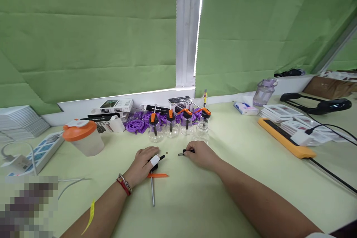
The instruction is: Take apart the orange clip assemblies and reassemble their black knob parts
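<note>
My left hand [145, 161], with white wrapping on the thumb, is closed over a black-and-orange lid assembly [160, 175] lying on the table. Its metal rod [153, 193] points toward me, and the fingers hide most of the black part. To the right, my right hand [201, 153] pinches a small black piece with a metal spring or threaded end [180, 154], just above the tabletop. A tiny brown bit [167, 153] lies between the hands. Beyond them stand several clear glass jars [155, 135] topped with black-and-orange lids.
Purple plastic parts [135, 126] and printed boxes [115, 124] lie behind the jars. An orange-lidded shaker cup [88, 145] and a power strip [46, 154] are at left. At right are a yellow-orange bar [284, 139], white cards [281, 111] and a water bottle [262, 95].
</note>
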`<state>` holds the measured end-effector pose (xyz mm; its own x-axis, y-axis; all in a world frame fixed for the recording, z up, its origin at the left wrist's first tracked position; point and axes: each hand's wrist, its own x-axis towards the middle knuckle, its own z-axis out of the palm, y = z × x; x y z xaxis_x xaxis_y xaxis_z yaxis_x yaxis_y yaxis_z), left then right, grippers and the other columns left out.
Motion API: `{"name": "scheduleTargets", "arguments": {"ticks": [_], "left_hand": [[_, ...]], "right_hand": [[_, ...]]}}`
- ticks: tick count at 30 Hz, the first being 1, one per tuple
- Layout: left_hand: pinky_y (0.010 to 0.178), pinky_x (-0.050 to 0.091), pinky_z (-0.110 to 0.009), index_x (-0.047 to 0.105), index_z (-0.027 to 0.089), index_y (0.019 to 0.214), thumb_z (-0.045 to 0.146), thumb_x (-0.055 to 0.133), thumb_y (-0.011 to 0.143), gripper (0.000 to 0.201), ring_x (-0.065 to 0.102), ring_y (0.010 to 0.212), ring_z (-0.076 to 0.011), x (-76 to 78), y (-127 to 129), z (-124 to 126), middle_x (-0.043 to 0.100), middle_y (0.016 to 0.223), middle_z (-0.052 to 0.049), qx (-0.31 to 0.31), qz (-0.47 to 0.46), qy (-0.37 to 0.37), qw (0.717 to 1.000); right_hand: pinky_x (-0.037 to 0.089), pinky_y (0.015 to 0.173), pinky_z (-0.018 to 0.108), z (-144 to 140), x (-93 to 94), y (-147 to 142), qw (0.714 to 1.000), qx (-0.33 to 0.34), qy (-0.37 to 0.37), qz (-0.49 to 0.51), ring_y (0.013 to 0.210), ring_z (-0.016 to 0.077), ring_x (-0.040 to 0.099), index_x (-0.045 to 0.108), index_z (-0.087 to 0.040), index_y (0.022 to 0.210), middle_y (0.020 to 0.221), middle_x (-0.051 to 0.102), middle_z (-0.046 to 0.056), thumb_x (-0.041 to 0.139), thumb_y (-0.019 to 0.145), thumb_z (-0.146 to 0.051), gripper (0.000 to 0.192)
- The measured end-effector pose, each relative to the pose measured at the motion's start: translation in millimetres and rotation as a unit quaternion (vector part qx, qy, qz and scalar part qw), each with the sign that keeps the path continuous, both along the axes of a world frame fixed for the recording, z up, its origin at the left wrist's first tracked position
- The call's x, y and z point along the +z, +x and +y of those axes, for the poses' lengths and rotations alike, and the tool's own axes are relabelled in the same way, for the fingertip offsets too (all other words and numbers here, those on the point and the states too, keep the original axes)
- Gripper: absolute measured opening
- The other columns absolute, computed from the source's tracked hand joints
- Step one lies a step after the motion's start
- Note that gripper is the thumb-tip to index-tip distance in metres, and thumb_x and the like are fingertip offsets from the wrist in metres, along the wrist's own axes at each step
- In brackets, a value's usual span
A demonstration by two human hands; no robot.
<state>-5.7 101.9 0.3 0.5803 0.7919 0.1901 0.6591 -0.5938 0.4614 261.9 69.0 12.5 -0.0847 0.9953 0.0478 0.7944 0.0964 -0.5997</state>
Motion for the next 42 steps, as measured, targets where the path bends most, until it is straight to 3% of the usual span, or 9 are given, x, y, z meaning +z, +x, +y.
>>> {"name": "scheduleTargets", "arguments": {"ticks": [11,15,19,22,24,29,32,37,42], "left_hand": [[0.103,0.027,-0.043,0.046,0.024,0.127,0.043,0.038,0.088,0.044,0.036,0.127,-0.0243,-1.3,2,-3,0.051,0.131,-0.005,-0.070,0.000,-0.023,0.997],[0.105,0.023,-0.048,0.040,0.024,0.131,0.039,0.035,0.089,0.045,0.037,0.126,-0.0246,4.4,1,-4,0.048,0.134,-0.007,-0.072,-0.002,0.011,0.997],[0.106,0.017,-0.053,0.043,0.021,0.128,0.036,0.041,0.087,0.044,0.036,0.126,-0.0266,19.6,18,-25,0.044,0.136,-0.011,-0.050,0.007,0.133,0.990],[0.106,0.024,-0.048,0.047,0.017,0.123,0.037,0.046,0.084,0.044,0.037,0.125,-0.0262,24.6,44,-52,0.039,0.139,-0.014,-0.147,0.060,0.138,0.978],[0.104,0.029,-0.045,0.049,0.015,0.119,0.035,0.047,0.083,0.041,0.034,0.127,-0.0276,22.0,60,-67,0.030,0.144,-0.014,-0.178,0.103,0.111,0.972],[0.106,0.028,-0.044,0.039,0.010,0.129,0.040,0.045,0.084,0.054,0.020,0.134,-0.0301,8.1,74,-71,0.018,0.148,-0.017,-0.122,0.160,0.068,0.977],[0.105,0.027,-0.046,0.034,0.012,0.133,0.047,0.038,0.086,0.059,0.020,0.134,-0.0311,6.2,69,-63,0.022,0.146,-0.018,-0.082,0.189,0.059,0.977],[0.104,0.027,-0.048,0.035,0.015,0.134,0.049,0.036,0.086,0.058,0.029,0.130,-0.0300,11.0,63,-62,0.035,0.141,-0.017,-0.083,0.210,0.073,0.971],[0.102,0.030,-0.048,0.037,0.012,0.133,0.050,0.037,0.086,0.060,0.031,0.130,-0.0318,8.8,59,-63,0.036,0.140,-0.019,-0.083,0.214,0.076,0.970]], "right_hand": [[0.032,0.049,0.023,1,0.3,10,1.000,0.012,-0.015,0.003,0.061,0.0135,0.053,0.062,-0.021,0.072,0.075,0.065,0.003,0.054,0.076,-0.037,0.019],[0.033,0.048,0.023,1,-3.3,8,0.999,0.016,-0.030,0.027,0.059,0.0132,0.053,0.063,-0.020,0.075,0.074,0.065,0.003,0.053,0.076,-0.038,0.021],[0.034,0.049,0.023,2,-6.3,6,0.998,0.018,-0.034,0.039,0.059,0.0131,0.054,0.063,-0.019,0.074,0.072,0.065,0.003,0.052,0.077,-0.038,0.022],[0.035,0.051,0.023,3,-7.9,6,0.999,0.029,-0.024,0.040,0.062,0.0137,0.055,0.062,-0.019,0.073,0.072,0.065,0.003,0.052,0.076,-0.036,0.021],[0.036,0.054,0.023,3,-8.8,6,0.998,0.042,-0.018,0.039,0.065,0.0141,0.056,0.063,-0.019,0.074,0.073,0.065,0.003,0.054,0.075,-0.033,0.017],[0.038,0.059,0.023,2,-9.8,6,0.996,0.074,-0.023,0.039,0.070,0.0143,0.056,0.064,-0.019,0.077,0.077,0.066,0.003,0.055,0.075,-0.031,0.015],[0.038,0.062,0.023,1,-9.7,3,0.996,0.088,-0.017,0.027,0.072,0.0145,0.056,0.065,-0.019,0.077,0.079,0.065,0.003,0.056,0.076,-0.031,0.015],[0.036,0.066,0.025,0,-8.4,-3,0.998,0.056,0.016,-0.038,0.078,0.0164,0.056,0.066,-0.018,0.077,0.084,0.064,0.005,0.056,0.079,-0.028,0.015],[0.035,0.069,0.028,1,-10.3,-10,0.990,0.054,0.049,-0.122,0.084,0.0203,0.054,0.067,-0.018,0.076,0.082,0.063,0.007,0.055,0.082,-0.027,0.017]]}}
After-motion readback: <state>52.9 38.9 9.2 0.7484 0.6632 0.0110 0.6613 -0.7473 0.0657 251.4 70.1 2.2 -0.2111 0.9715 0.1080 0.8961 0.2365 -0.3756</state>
